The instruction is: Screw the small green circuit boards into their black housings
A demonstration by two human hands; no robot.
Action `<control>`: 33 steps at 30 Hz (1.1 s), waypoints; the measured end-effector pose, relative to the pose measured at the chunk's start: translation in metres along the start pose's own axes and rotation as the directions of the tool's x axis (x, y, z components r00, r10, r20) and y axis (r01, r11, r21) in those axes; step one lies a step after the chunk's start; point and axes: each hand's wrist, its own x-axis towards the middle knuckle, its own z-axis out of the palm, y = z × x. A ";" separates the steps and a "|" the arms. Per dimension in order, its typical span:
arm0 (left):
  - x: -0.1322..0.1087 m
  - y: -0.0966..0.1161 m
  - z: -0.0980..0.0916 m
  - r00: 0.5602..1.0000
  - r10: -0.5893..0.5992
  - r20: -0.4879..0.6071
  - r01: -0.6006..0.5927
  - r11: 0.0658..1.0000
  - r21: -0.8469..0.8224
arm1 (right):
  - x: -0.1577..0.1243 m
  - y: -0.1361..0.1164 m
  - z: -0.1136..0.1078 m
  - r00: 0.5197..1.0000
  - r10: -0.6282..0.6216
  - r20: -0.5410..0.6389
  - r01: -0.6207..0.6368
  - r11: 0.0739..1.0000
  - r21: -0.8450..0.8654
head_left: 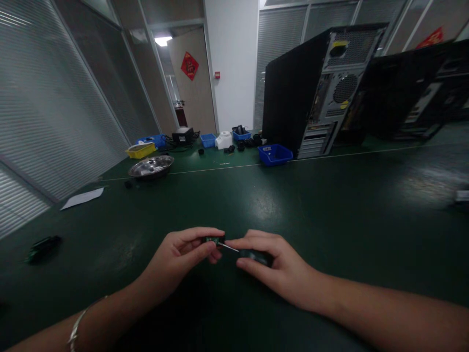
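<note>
Between the thumb and fingers of my left hand [186, 252] is a small dark part with a green circuit board [211, 240] showing on it. My right hand [274, 256] is wrapped round the dark handle of a screwdriver [254, 255]. Its thin metal shaft points left, and the tip meets the circuit board's edge near my left thumb. My right index finger lies along the shaft. Whether the tip sits in a screw is too small to tell. Both hands are just above the green table [234, 205].
A metal bowl [151, 167], a yellow tray [141, 150] and a blue bin [274, 154] stand toward the back. A black computer tower [293, 93] rises at the back right. A dark green object [42, 248] and a white sheet [83, 198] lie at the left.
</note>
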 end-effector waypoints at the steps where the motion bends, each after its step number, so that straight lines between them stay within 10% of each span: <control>1: 0.000 0.000 0.000 1.000 -0.001 -0.001 0.001 1.000 -0.005 | 0.000 0.000 0.000 1.000 0.000 0.002 0.000 1.000 0.003; 33: 0.004 -0.010 -0.002 0.995 -0.033 0.095 0.052 0.979 -0.197 | 0.001 -0.001 0.000 1.000 -0.027 0.011 0.026 0.999 0.032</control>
